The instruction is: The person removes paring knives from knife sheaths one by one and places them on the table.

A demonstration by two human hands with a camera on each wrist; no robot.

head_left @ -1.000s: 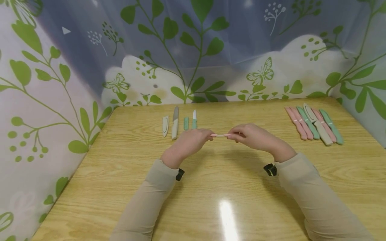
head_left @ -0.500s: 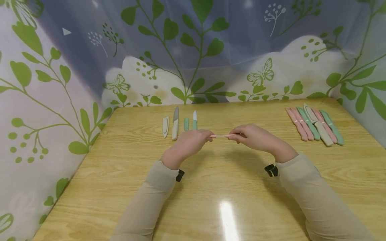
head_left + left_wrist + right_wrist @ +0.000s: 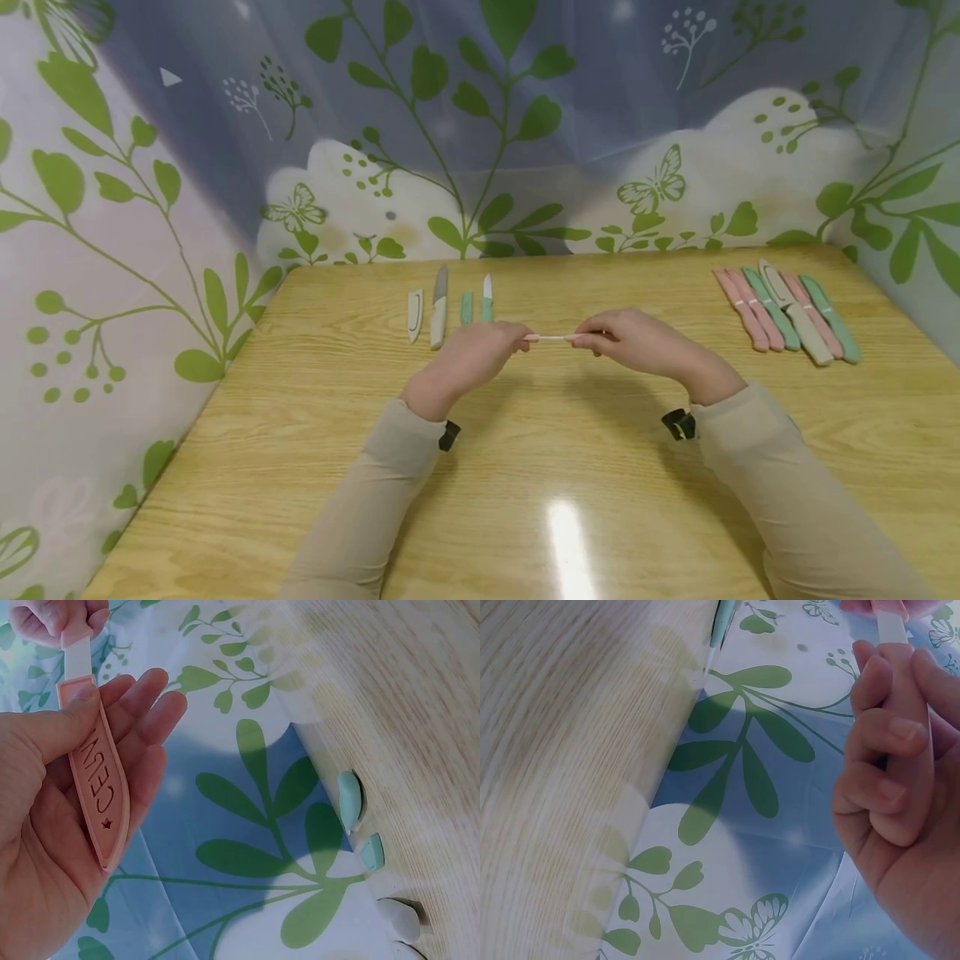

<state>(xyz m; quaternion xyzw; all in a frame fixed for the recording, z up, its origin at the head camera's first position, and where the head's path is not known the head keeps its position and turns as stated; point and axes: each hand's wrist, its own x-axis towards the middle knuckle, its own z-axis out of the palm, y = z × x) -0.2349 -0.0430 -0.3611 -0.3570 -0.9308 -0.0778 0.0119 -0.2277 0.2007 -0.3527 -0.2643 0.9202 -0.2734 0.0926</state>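
Above the middle of the table, a pink knife is held level between both hands. My left hand holds its pink sheath, thumb across the sheath's open end and fingers behind it. Lettering and a star are cut into the sheath's face. My right hand grips the pink knife handle with fingers curled round it. A short length of white blade shows between sheath and handle; the rest of the blade is hidden in the sheath.
Behind my left hand lie a cream sheath, a cream-handled knife with bare grey blade, a green sheath and a green-handled knife. Several sheathed knives lie side by side at back right. Patterned cloth stands behind the table.
My right hand has drawn slightly away to the right, and a little more white blade shows between handle and sheath. The left hand stays nearly in place.
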